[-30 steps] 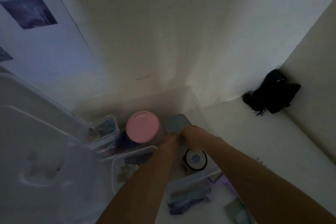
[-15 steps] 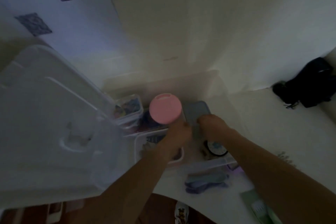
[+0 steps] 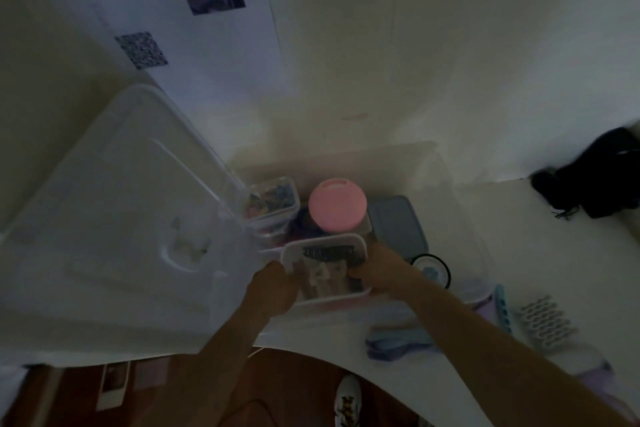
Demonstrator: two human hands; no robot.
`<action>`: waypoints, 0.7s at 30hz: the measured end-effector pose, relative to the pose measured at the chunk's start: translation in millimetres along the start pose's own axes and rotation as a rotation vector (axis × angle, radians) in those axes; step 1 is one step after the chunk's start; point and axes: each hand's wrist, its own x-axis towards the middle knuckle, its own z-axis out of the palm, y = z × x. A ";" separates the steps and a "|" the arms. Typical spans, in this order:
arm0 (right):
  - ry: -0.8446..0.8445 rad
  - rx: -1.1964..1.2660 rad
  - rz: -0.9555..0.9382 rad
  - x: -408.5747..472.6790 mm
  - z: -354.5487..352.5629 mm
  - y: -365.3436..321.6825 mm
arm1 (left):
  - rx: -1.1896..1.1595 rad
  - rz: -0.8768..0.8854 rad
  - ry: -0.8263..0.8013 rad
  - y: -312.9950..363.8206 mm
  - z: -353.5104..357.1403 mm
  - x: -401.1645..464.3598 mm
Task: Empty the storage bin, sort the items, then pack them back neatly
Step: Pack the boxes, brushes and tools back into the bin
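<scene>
I see a translucent plastic storage bin with a frosted, smooth plastic lid leaning at its left. The small container looks like clear plastic with a white rim. A jar's pink cap appears matt and smooth. The white tabletop looks smooth; the floor below looks like dark wood.

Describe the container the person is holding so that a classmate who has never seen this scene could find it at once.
Look inside the clear storage bin against the wall. At its near side, both hands grip a shallow white-rimmed tray of small items, the left hand and right hand at opposite ends. Unlike its neighbours, it has no lid.
</scene>
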 end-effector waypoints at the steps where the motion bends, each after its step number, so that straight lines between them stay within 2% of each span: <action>1: 0.019 0.023 -0.018 -6.7 -7.3 -1.0 | -0.013 0.039 0.021 3.1 -5.9 -8.9; 4: 0.067 0.115 -0.041 -34.0 -36.0 4.8 | -0.136 0.155 0.073 23.3 -28.5 -38.0; 6: 0.135 0.361 -0.015 -56.2 -57.5 10.5 | -0.215 0.267 0.122 48.2 -45.8 -49.3; 8: 0.227 0.606 0.058 -69.5 -74.7 15.4 | -0.411 0.358 0.119 79.6 -55.2 -47.6; 11: 0.365 0.870 0.173 -64.0 -85.5 18.2 | -0.653 0.387 0.098 127.0 -51.8 -23.4; 13: 0.426 1.036 0.257 -48.2 -84.4 12.2 | -0.612 0.439 0.093 149.7 -42.8 -7.1; 16: 0.441 1.141 0.367 -18.9 -74.8 4.4 | -0.425 0.504 0.051 162.8 -24.4 0.5; 19: 0.334 1.016 0.303 8.6 -58.6 13.1 | -0.217 0.530 -0.074 155.6 4.7 6.4; 21: 0.370 0.959 0.344 13.7 -53.2 14.7 | -0.112 0.564 -0.178 153.0 14.9 -0.8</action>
